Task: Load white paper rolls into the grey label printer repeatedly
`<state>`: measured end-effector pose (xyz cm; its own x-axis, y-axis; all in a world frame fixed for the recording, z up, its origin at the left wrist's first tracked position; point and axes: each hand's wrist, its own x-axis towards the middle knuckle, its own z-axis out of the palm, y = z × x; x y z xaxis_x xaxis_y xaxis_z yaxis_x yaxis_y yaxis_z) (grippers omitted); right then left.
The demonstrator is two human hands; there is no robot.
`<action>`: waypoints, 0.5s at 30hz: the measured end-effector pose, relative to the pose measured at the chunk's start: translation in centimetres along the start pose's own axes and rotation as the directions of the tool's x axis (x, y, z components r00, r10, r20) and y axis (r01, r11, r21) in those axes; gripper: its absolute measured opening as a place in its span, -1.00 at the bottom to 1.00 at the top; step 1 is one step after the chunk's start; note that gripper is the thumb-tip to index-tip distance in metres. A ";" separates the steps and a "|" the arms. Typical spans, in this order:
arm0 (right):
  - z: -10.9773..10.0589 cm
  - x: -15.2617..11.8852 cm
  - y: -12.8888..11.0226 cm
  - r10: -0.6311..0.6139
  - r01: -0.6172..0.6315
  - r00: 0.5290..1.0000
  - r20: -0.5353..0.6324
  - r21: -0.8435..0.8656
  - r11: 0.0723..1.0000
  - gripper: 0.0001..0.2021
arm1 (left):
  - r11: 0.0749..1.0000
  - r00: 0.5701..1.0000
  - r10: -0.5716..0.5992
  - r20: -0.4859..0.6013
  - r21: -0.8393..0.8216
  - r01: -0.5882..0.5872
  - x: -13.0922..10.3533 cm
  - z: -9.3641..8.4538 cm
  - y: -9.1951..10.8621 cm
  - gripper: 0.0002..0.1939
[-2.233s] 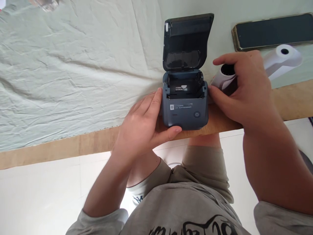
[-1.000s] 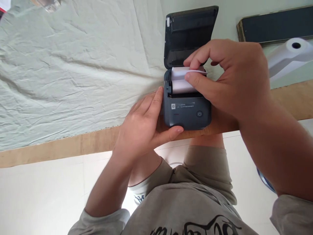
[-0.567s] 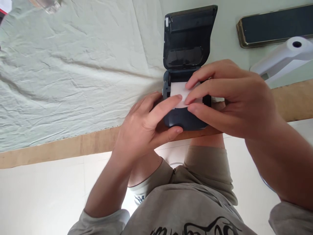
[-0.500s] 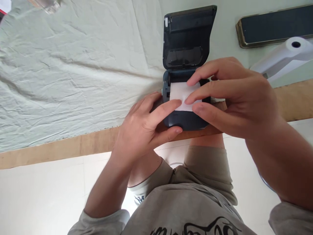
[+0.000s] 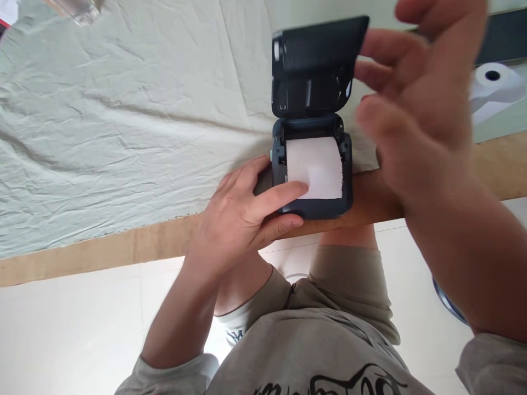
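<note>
A small dark receipt printer (image 5: 317,209) sits at the table's front edge with its black lid (image 5: 317,66) raised. White paper (image 5: 315,162) lies across its inside, a torn end showing on the right. My left hand (image 5: 242,206) grips the printer's left side, its index fingertip pressing on the paper and its thumb at the front edge. Beside the lid's right edge is my right hand (image 5: 424,99), blurred, fingers spread. Two of its fingertips reach the lid's edge, partly behind it; its thumb stands apart from the lid.
A white paper roll (image 5: 492,90) stands to the right, near a dark phone (image 5: 504,35) partly hidden by my right hand. A pale wrinkled cloth (image 5: 123,126) covers the table, with a bare wooden edge (image 5: 102,244) in front. A clear object (image 5: 82,11) lies top left.
My right hand has left the paper and moved up and right to the lid. The lid has tilted slightly forward. The left hand stays on the printer and paper.
</note>
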<state>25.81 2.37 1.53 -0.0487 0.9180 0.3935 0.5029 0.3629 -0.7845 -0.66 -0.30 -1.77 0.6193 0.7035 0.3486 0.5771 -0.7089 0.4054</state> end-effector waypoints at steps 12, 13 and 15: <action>0.4 -0.6 1.3 0.256 -0.247 0.930 0.262 -0.068 0.967 -0.48 | 0.999 1.000 -0.028 0.004 -0.037 0.028 0.5 0.0 0.1 -0.23; 0.2 -0.5 1.2 0.270 -0.262 0.923 0.273 -0.067 0.963 -0.47 | 0.998 0.999 -0.039 0.020 -0.039 0.040 0.5 -0.1 0.1 -0.21; -0.4 -0.2 1.1 0.284 -0.275 0.910 0.302 -0.074 0.959 -0.42 | 0.998 0.998 -0.051 0.024 -0.037 0.052 0.5 -0.1 0.1 -0.22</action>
<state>26.73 2.57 0.78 -0.1619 0.9868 -0.0097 0.5589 0.0836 -0.8250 -0.31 0.01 -1.44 0.6015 0.7376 0.3066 0.5886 -0.6688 0.4541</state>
